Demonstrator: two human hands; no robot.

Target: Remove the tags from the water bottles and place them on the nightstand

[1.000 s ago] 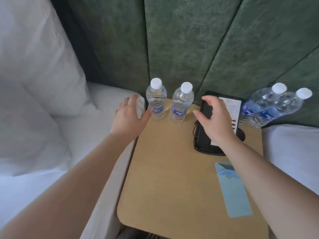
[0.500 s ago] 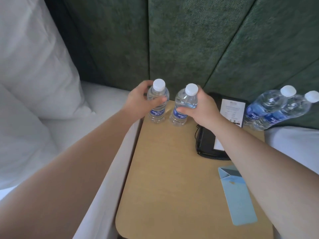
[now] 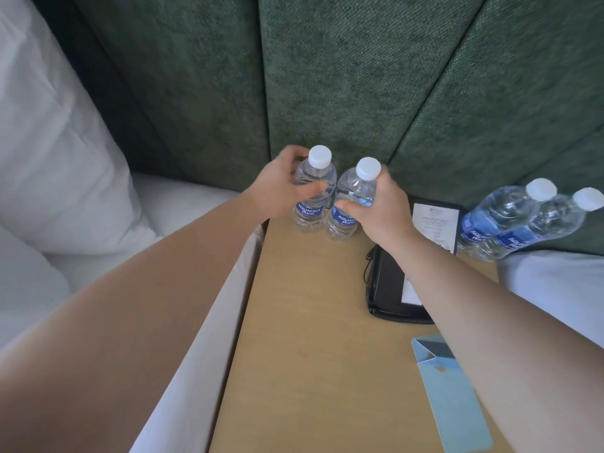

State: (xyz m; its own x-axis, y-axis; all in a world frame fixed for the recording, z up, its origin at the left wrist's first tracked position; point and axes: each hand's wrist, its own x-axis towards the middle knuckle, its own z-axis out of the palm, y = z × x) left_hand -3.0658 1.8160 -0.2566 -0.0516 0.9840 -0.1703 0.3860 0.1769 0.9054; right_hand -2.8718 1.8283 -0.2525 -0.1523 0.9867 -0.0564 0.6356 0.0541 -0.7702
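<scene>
Two small clear water bottles with white caps and blue labels stand side by side at the back left of the tan nightstand (image 3: 310, 322). My left hand (image 3: 277, 188) wraps around the left bottle (image 3: 316, 178) from the left. My right hand (image 3: 382, 207) grips the right bottle (image 3: 358, 188) from the right, just under its cap. Both bottles rest upright on the wood. Two more bottles (image 3: 510, 217) stand at the back right corner, untouched. A light blue paper tag (image 3: 454, 403) lies flat near the front right, partly under my right forearm.
A black folder (image 3: 389, 289) with a white printed card (image 3: 431, 220) lies behind my right arm. Green padded wall panels rise behind the nightstand. White pillows and bedding lie to the left, and more white bedding at the right edge.
Both hands moved from hovering over the bed edge and the black folder to the two left bottles and closed around them. The view shifted slightly nearer.
</scene>
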